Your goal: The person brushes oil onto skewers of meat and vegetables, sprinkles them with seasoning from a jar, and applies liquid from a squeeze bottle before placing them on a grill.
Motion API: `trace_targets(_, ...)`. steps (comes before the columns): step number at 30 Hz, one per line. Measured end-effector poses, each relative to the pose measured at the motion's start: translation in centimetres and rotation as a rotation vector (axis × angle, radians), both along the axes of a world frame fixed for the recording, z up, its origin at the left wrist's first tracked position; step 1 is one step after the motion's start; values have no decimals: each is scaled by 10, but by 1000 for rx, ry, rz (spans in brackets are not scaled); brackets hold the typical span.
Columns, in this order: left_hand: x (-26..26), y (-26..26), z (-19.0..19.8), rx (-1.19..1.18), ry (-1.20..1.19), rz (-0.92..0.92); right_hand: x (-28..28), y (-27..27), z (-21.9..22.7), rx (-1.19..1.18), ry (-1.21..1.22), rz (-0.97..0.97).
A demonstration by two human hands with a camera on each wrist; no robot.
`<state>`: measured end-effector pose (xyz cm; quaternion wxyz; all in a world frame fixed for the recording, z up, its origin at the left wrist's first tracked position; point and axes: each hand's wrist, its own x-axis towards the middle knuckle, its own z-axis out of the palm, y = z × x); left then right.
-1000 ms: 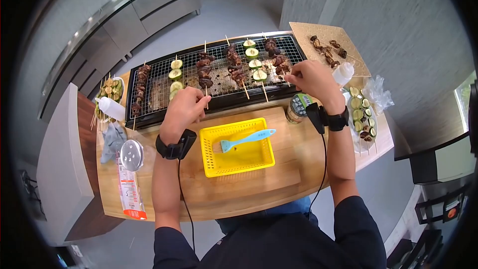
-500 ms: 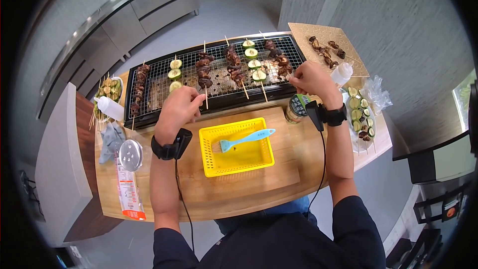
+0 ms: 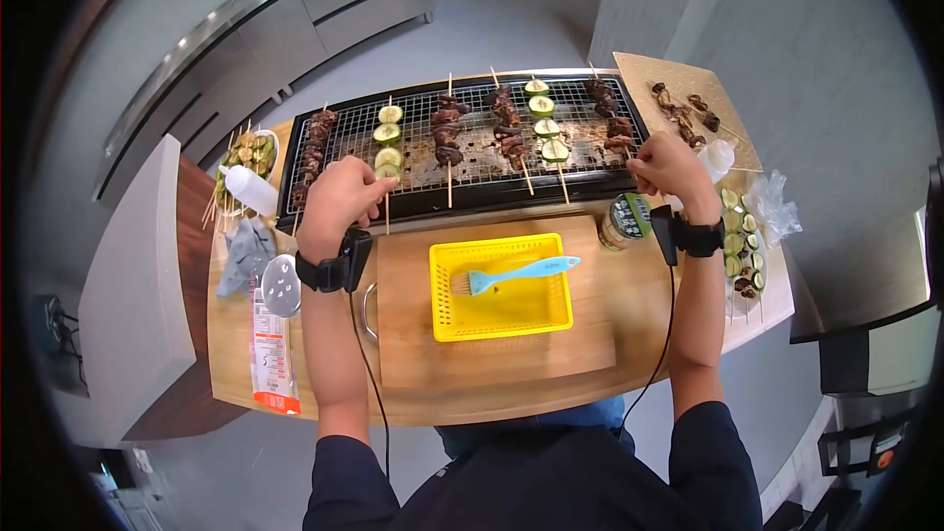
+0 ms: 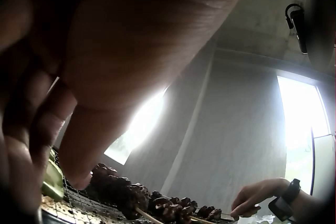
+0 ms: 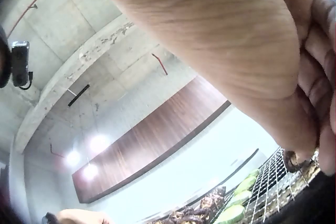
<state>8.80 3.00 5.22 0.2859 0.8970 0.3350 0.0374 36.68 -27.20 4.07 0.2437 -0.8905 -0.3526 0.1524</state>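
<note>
My left hand (image 3: 344, 199) pinches the near end of a zucchini skewer (image 3: 389, 135), and the bare stick runs out below its fingertips. In the left wrist view, the thumb hangs beside a green zucchini slice (image 4: 53, 181). At the grill's right end, my right hand (image 3: 677, 173) pinches the near end of a dark meat skewer (image 3: 618, 126); the right wrist view shows its fingertips at a browned piece (image 5: 295, 162). Between them on the wire grill (image 3: 418, 152) lie two more dark skewers (image 3: 448, 128) (image 3: 507, 118) and another zucchini skewer (image 3: 544, 106).
A yellow basket (image 3: 565, 320) with a blue basting brush (image 3: 526, 270) sits on the cutting board (image 3: 413, 359). Near my right wrist stands a green-lidded jar (image 3: 625, 221). Squeeze bottles (image 3: 251, 189) (image 3: 718, 157) and plates of skewers (image 3: 246, 172) flank the grill.
My left hand has moved left from the dark skewer's stick to the zucchini skewer. The right hand stays at the rightmost skewer's end. The head view has turned slightly left.
</note>
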Motion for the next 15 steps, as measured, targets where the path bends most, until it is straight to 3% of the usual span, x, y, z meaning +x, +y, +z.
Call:
trace_targets(6,6,4,-7,-51,100,-35,-15,1,14,-70,-202,-123)
trace_targets(9,8,2,-7,-59,123,-54,-28,13,12,29,-379,-99)
trace_targets(11,8,2,-10,-49,128,-59,-39,26,4,180,-289,79)
trace_targets(15,8,1,-10,-37,122,-79,-57,45,-12,209,-321,195)
